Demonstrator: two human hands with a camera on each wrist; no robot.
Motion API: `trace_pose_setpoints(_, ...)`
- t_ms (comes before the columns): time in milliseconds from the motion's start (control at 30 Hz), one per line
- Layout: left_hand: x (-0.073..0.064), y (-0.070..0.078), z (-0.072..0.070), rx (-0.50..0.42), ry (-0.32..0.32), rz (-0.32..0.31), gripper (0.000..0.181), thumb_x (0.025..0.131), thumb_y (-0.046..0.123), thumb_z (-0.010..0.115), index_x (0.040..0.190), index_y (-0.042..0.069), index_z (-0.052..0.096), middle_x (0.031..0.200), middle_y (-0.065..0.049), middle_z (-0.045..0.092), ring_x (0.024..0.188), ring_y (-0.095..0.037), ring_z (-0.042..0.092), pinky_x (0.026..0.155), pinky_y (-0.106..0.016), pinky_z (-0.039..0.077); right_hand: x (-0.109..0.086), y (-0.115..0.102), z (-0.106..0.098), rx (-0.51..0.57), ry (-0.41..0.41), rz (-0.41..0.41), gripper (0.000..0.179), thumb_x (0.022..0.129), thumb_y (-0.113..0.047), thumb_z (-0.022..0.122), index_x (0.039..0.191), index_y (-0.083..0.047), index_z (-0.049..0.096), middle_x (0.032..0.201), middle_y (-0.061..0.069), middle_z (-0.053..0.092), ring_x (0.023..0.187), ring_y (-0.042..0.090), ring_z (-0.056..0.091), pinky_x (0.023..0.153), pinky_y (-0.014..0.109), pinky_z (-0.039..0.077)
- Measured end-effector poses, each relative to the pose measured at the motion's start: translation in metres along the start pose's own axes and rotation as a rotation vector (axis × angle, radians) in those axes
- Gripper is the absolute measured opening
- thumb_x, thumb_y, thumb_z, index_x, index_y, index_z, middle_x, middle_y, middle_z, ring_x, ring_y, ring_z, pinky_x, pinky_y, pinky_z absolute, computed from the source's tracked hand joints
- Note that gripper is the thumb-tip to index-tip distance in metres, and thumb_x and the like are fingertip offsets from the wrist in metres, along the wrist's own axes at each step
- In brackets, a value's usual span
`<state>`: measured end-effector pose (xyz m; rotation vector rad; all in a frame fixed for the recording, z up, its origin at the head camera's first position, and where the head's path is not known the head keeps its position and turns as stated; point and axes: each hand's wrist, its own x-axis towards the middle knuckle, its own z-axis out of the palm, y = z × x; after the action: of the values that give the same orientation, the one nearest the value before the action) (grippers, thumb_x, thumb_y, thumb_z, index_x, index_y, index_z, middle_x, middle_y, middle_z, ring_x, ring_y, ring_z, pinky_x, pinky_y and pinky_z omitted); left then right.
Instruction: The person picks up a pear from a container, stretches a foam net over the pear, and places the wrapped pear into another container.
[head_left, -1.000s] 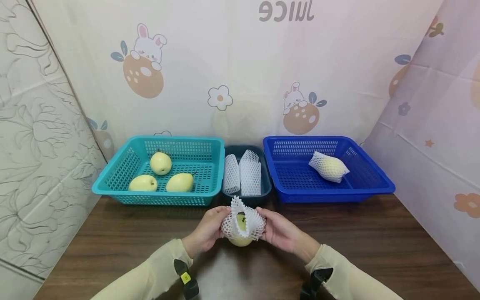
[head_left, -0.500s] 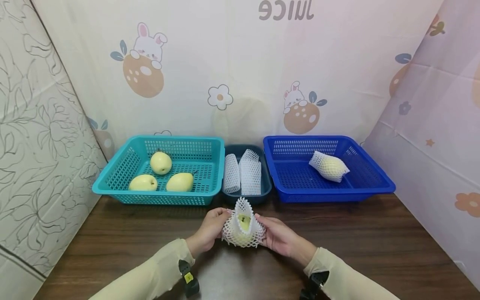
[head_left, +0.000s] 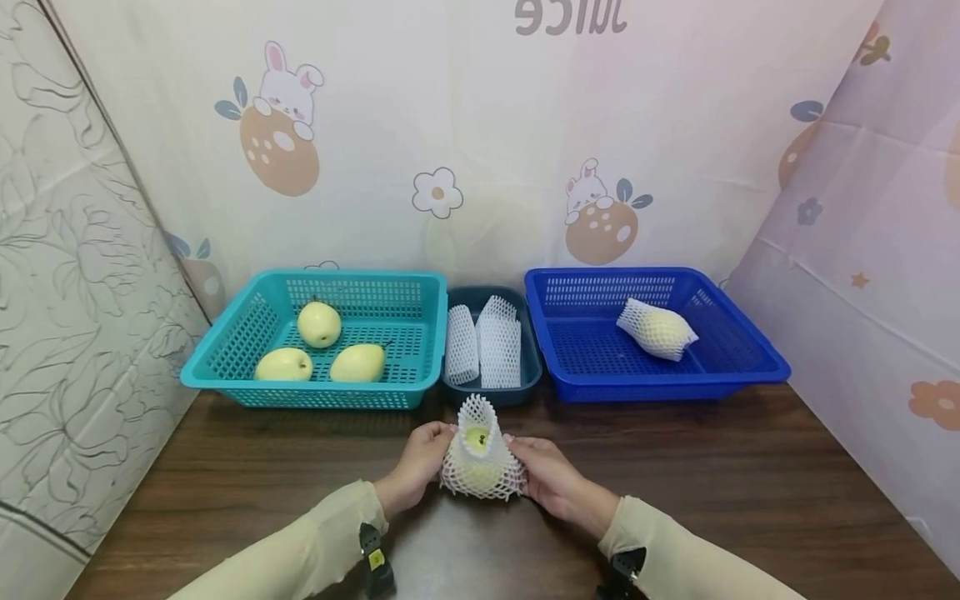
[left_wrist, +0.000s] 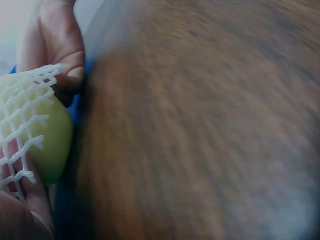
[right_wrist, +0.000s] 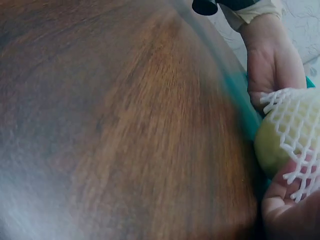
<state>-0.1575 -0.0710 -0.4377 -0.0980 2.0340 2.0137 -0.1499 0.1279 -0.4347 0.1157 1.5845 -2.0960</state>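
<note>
In the head view a yellow-green pear (head_left: 480, 477) sits inside a white foam net sleeve (head_left: 454, 477), over the near middle of the table. Its stem end shows through the sleeve's opening, whose back edge stands up in a peak. My left hand (head_left: 417, 467) grips the sleeve and pear from the left. From the right, my right hand (head_left: 553, 477) holds them too, thumb near the opening. Both wrist views show the pear's bare lower end (left_wrist: 56, 140) poking past the sleeve's frayed edge, with fingers under the mesh edge.
A teal basket (head_left: 315, 397) at the back left holds several bare pears (head_left: 358, 363). Between the baskets, a dark tray (head_left: 531, 367) holds folded foam sleeves (head_left: 499, 350). The blue basket (head_left: 585, 390) at the back right contains one sleeved pear (head_left: 662, 333). A printed curtain (head_left: 360, 117) hangs behind.
The sleeve has come down over the pear, covering the lower part that showed bare below it in the head view. Both hands have kept their hold and shifted slightly.
</note>
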Motion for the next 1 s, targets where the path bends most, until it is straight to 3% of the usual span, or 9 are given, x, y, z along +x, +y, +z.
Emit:
trace_pose_setpoints(133, 0.001, -0.004, -0.001, 0.032, 0.011, -0.004, 0.03, 0.1, 0.016, 0.041, 0.108, -0.008, 0.055, 0.086, -0.005, 0.061, 0.07, -0.011, 0.058, 0.058, -0.028, 0.05, -0.001, -0.001, 0.008, -0.124, 0.125, -0.005, 0.028, 0.101, -0.019, 0.047, 0.106, 0.007, 0.054, 0.08, 0.001, 0.062, 0.071, 0.011, 0.059, 0.064, 0.029, 0.05)
trace_pose_setpoints(267, 0.001, -0.005, 0.0, 0.127, 0.027, 0.014, 0.026, 0.1, 0.015, 0.039, 0.106, -0.005, 0.054, 0.09, -0.009, 0.059, 0.072, -0.013, 0.056, 0.057, -0.029, 0.049, -0.002, 0.0, 0.015, -0.238, 0.231, -0.034, 0.032, 0.1, -0.021, 0.049, 0.105, 0.01, 0.056, 0.078, 0.002, 0.058, 0.068, 0.011, 0.056, 0.061, 0.028, 0.049)
trace_pose_setpoints(433, -0.001, 0.001, 0.0, 0.208, 0.018, 0.025, 0.021, 0.102, 0.014, 0.036, 0.104, -0.001, 0.05, 0.093, -0.011, 0.055, 0.074, -0.017, 0.054, 0.058, -0.032, 0.047, -0.003, 0.001, 0.019, -0.243, 0.221, -0.091, 0.038, 0.099, -0.029, 0.05, 0.102, 0.009, 0.056, 0.08, 0.003, 0.059, 0.07, 0.011, 0.056, 0.063, 0.027, 0.048)
trace_pose_setpoints(633, -0.008, 0.011, -0.001, 0.174, -0.045, -0.009, 0.021, 0.104, 0.017, 0.031, 0.109, 0.0, 0.044, 0.096, -0.014, 0.053, 0.075, -0.021, 0.056, 0.057, -0.038, 0.051, -0.004, -0.008, 0.024, -0.173, 0.169, -0.049, 0.036, 0.1, -0.028, 0.046, 0.106, 0.007, 0.051, 0.085, 0.005, 0.059, 0.076, 0.013, 0.057, 0.068, 0.029, 0.048)
trace_pose_setpoints(833, -0.012, 0.028, 0.002, 0.141, -0.073, 0.001, 0.023, 0.106, 0.02, 0.024, 0.107, 0.002, 0.039, 0.097, -0.015, 0.049, 0.077, -0.023, 0.054, 0.056, -0.039, 0.049, -0.001, -0.025, 0.031, -0.207, 0.239, -0.073, 0.029, 0.101, -0.024, 0.045, 0.1, 0.004, 0.053, 0.08, 0.004, 0.056, 0.07, 0.013, 0.054, 0.063, 0.029, 0.045)
trace_pose_setpoints(1000, -0.011, 0.032, 0.007, 0.08, -0.037, 0.017, 0.026, 0.106, 0.022, 0.022, 0.108, 0.002, 0.039, 0.098, -0.014, 0.047, 0.08, -0.023, 0.053, 0.057, -0.035, 0.047, 0.005, -0.03, 0.033, -0.199, 0.304, -0.123, 0.027, 0.1, -0.026, 0.047, 0.092, -0.001, 0.053, 0.075, 0.002, 0.054, 0.065, 0.011, 0.052, 0.058, 0.027, 0.043)
